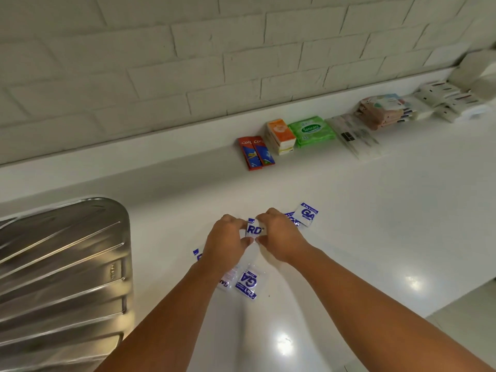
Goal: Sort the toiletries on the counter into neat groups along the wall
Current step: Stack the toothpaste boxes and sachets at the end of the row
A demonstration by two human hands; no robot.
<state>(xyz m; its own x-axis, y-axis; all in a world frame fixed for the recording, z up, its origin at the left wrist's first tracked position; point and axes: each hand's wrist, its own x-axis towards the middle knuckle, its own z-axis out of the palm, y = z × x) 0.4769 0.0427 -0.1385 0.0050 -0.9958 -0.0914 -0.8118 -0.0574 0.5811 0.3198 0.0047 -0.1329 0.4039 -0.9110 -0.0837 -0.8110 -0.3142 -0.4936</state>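
Both hands meet over the middle of the white counter. My left hand and my right hand pinch a small white-and-blue sachet between them. More such sachets lie loose: one at the right, one under my forearms, another partly hidden by my left wrist. Along the wall stand groups: two red toothpaste boxes, orange tissue packs, a green wipes pack, clear flat packets, pink packs and white boxes.
A steel sink drainboard fills the left side. A low white ledge runs under the brick wall. The counter's front edge drops off at lower right. A white container sits in the far right corner.
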